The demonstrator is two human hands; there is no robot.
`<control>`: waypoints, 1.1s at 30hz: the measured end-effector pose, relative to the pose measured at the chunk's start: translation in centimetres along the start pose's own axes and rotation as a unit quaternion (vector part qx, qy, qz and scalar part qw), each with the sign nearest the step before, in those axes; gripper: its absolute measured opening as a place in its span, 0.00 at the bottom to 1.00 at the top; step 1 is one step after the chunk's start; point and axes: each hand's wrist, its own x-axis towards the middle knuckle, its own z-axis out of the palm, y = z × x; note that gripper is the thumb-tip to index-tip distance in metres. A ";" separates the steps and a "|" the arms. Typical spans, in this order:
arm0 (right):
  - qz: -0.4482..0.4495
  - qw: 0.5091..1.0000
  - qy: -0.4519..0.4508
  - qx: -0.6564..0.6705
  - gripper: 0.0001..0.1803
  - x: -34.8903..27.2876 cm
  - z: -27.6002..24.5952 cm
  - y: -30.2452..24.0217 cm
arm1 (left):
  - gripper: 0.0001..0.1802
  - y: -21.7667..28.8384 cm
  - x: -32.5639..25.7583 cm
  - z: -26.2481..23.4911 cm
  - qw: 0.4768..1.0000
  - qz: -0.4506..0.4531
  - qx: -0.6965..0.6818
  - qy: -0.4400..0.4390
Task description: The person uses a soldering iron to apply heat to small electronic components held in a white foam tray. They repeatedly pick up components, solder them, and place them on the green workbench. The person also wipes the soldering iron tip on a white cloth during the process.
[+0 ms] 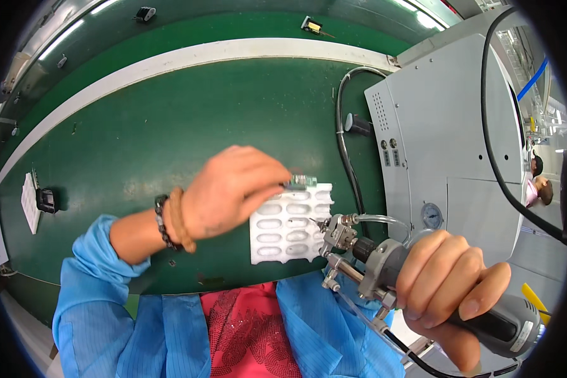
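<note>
My left hand [230, 186] reaches over the bench with its fingertips pinched on a small green circuit board [305, 181]. Below the board lies a white foam tray [255, 253] with rows of oval hollows. My right hand [450, 277] is wrapped round the body of a dark grey handheld dispensing tool [384, 268] with a metal valve head and tubes. The thin tip of this tool points left over the right side of the tray, apart from the circuit board. Part of the board is hidden behind my left fingers.
A grey machine cabinet [444, 135] with a gauge [431, 215] stands at the right. A black cable [341, 135] runs down beside it, near a dark cylindrical part [358, 125]. At the far left, a black part [46, 200] sits by a white piece [29, 203].
</note>
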 end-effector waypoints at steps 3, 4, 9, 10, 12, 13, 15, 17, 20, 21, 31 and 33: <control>-0.022 1.000 0.019 -0.001 0.17 -0.1 0.5 0.4 | 0.12 0.6 -1.6 2.0 1.000 -0.008 0.010 0.021; -0.015 1.000 0.009 -0.002 0.18 0.0 0.4 0.6 | 0.12 0.3 -2.1 2.6 0.999 -0.008 0.022 0.027; -0.004 0.998 -0.016 -0.058 0.26 0.5 0.5 1.5 | 0.13 -0.4 -2.5 4.3 0.998 -0.013 0.015 0.059; -0.007 0.998 -0.017 -0.066 0.27 0.5 0.6 2.0 | 0.14 -0.5 -2.7 4.6 0.997 -0.025 0.005 0.066; -0.013 0.997 -0.020 -0.075 0.30 0.7 0.6 3.0 | 0.15 -0.7 -3.1 4.8 0.996 -0.045 -0.008 0.074; -0.012 0.997 -0.020 -0.073 0.30 0.8 0.7 3.6 | 0.15 -0.9 -3.3 4.8 0.996 -0.053 -0.011 0.074; -0.010 0.997 -0.015 -0.081 0.31 1.0 0.9 4.2 | 0.16 -1.1 -3.3 4.8 0.995 -0.055 -0.018 0.075; -0.006 0.995 -0.009 -0.100 0.31 1.2 1.1 4.3 | 0.17 -1.0 -3.1 5.0 0.996 -0.045 -0.026 0.077; -0.004 0.996 -0.012 -0.091 0.31 1.5 1.1 5.2 | 0.17 -1.2 -3.4 4.8 0.995 -0.057 -0.024 0.074; -0.003 0.996 -0.013 -0.089 0.31 1.6 1.1 5.4 | 0.17 -1.3 -3.4 4.8 0.995 -0.058 -0.027 0.073; 0.001 0.998 -0.017 -0.061 0.29 1.0 1.2 6.4 | 0.17 -1.4 -3.7 4.8 0.995 -0.055 -0.024 0.084; 0.002 0.998 -0.009 -0.060 0.28 1.0 1.3 6.5 | 0.16 -1.3 -3.6 5.0 0.995 -0.050 -0.028 0.083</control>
